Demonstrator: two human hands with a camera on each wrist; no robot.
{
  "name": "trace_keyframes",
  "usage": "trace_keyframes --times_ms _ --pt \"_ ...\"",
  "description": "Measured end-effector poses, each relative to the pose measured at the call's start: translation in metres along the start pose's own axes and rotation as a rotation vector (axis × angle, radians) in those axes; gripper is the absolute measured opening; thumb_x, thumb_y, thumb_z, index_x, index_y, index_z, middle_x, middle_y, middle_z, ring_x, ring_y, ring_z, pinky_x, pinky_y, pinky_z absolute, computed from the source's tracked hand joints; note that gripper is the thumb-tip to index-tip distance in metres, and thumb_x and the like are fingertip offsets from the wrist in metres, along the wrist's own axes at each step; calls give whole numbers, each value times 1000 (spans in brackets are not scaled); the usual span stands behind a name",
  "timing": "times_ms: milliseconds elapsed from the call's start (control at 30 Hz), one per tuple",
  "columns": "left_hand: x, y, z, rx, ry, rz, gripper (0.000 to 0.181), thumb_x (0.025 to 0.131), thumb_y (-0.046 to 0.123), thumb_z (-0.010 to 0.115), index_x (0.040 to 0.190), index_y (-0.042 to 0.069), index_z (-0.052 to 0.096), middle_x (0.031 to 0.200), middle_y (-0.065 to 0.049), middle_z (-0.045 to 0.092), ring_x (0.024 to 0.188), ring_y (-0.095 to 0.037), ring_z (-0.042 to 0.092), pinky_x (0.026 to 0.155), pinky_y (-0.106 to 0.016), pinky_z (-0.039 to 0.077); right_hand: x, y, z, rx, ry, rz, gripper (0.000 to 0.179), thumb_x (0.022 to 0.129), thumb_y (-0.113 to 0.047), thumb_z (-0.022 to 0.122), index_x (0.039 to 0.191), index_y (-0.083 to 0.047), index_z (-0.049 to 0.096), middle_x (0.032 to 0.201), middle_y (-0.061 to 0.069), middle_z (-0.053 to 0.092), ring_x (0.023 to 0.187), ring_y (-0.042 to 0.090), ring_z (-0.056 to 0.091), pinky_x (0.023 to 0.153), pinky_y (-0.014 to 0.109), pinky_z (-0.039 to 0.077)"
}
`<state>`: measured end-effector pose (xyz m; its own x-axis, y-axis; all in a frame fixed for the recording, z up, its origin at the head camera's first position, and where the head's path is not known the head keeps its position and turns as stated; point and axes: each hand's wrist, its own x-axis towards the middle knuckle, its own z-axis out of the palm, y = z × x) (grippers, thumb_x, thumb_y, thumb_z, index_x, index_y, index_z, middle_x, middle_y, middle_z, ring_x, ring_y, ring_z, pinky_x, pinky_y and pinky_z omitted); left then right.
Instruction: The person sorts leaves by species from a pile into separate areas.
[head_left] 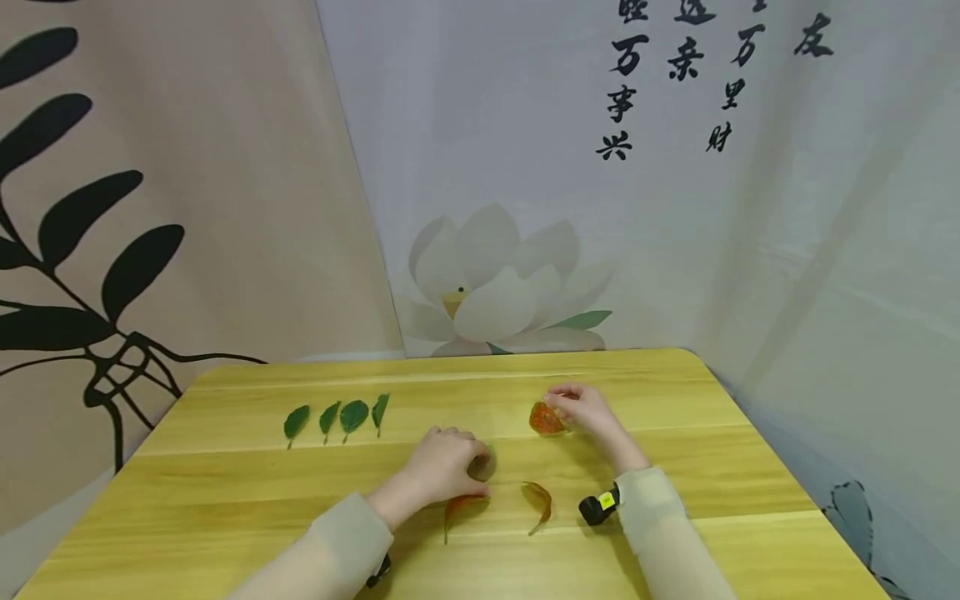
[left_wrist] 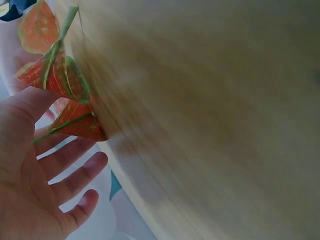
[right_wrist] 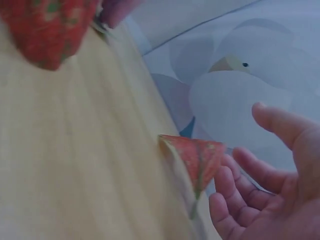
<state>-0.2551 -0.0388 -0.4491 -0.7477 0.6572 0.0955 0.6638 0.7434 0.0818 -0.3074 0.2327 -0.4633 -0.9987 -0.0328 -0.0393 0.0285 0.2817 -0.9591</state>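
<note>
Red leaf (head_left: 546, 419), two o'clock from left hand (head_left: 442, 467) (grip indeterminable): brushing by right hand (head_left: 582, 408), digits apart, may skew it.

This is looking like a curtained-off indoor corner; whether it is belonging to a home or a studio, the views are not telling. A light wood-grain table (head_left: 187, 500) is filling the near part. Beyond it, a creased pale hanging (head_left: 750, 250) is covering the far side, bearing a printed lotus (head_left: 510, 287) and columns of black brush characters (head_left: 621, 104). On the left, a beige hanging (head_left: 247, 208) is carrying dark leafy branches (head_left: 142, 267); the two are meeting behind the table.
</note>
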Motion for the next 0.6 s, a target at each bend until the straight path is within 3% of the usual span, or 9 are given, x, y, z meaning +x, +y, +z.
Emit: trace_keyframes --times_ms 300,500,600 --pt "-1 0 -3 -13 4 18 41 76 45 81 110 23 74 100 8 68 93 -22 61 86 -54 46 -4 10 12 -92 41 43 36 88 -25 71 112 1 65 98 11 63 80 19 55 65 29 47" --pt "0 4 -7 23 21 27 24 79 41 79 99 28 77 94 13 68 83 -13 58 75 -35 40 -2 13 14 -138 91 34 33 87 -26 73 107 -1 68 96 8 64 83 20 56 70 30 48" --pt "2 5 -9 22 56 37 10 81 33 79 90 29 78 87 15 69 80 -11 56 72 -32 36 -1 14 14 -175 100 22 32 87 -26 72 107 0 68 99 10 65 89 23 58 77 35 49"
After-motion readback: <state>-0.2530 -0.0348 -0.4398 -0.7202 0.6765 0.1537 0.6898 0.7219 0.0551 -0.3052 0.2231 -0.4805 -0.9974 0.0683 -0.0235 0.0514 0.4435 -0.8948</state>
